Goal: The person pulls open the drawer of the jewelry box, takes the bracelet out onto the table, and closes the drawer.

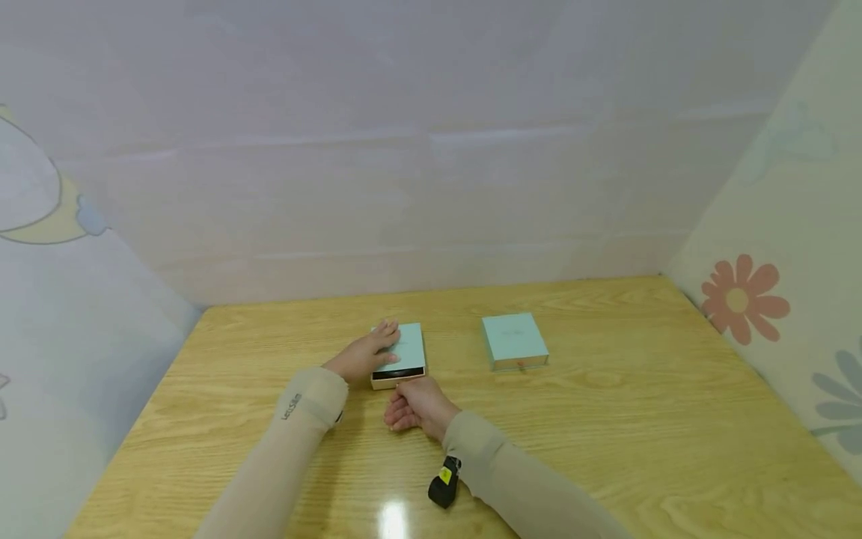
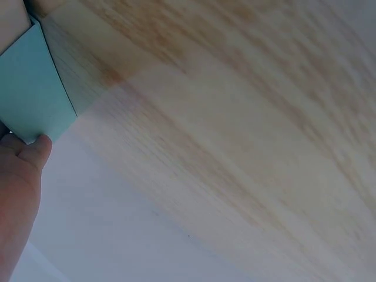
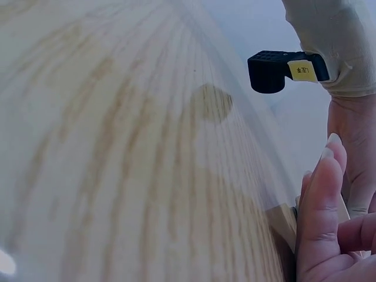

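Note:
A mint-green drawer box (image 1: pixel 409 346) lies on the wooden table, a little left of the middle. My left hand (image 1: pixel 364 355) rests over the left part of its lid, fingers spread and thumb lying on top. In the left wrist view, fingertips (image 2: pixel 42 147) touch the mint surface by an edge. The cream drawer (image 1: pixel 399 380) stands slightly out at the near side, with a dark strip visible above it. My right hand (image 1: pixel 420 406) is at the drawer's front, thumb and index finger pinching there; the exact spot they hold is hidden. Its other fingers (image 3: pixel 322 200) reach out loosely.
A second mint-green box (image 1: pixel 515 338), its front closed and bearing a small tab, lies to the right. Pale walls stand behind the table (image 1: pixel 640 389) and at both sides. A black wrist camera (image 1: pixel 444 483) hangs under the right sleeve.

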The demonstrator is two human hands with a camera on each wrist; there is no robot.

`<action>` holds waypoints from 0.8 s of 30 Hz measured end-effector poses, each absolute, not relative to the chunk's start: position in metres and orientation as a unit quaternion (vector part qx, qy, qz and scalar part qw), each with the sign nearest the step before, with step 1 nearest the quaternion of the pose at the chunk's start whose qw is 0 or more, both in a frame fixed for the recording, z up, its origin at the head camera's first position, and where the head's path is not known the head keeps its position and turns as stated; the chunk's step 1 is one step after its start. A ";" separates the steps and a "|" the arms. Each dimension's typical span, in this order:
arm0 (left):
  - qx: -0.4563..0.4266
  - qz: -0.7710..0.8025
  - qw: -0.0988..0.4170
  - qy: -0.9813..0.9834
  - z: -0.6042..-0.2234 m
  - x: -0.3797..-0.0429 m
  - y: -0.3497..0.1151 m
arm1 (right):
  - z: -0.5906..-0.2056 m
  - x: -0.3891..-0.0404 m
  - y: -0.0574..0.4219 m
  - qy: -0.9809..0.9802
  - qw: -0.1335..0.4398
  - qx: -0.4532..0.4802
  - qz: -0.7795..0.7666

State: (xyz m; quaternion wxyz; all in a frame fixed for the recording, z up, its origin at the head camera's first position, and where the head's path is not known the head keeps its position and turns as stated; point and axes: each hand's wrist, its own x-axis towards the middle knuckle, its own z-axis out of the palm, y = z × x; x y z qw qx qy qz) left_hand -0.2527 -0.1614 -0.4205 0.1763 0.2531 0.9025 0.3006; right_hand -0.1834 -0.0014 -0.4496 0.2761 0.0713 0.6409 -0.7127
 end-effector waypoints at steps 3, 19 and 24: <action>0.256 0.301 0.176 0.902 -0.420 -0.252 -0.161 | -0.450 -0.182 -0.001 0.641 0.279 0.071 -0.712; 0.257 0.314 0.171 0.898 -0.423 -0.255 -0.164 | -0.448 -0.177 -0.002 0.644 0.274 0.073 -0.711; 0.257 0.316 0.179 0.895 -0.422 -0.253 -0.165 | -0.447 -0.175 -0.003 0.645 0.274 0.077 -0.709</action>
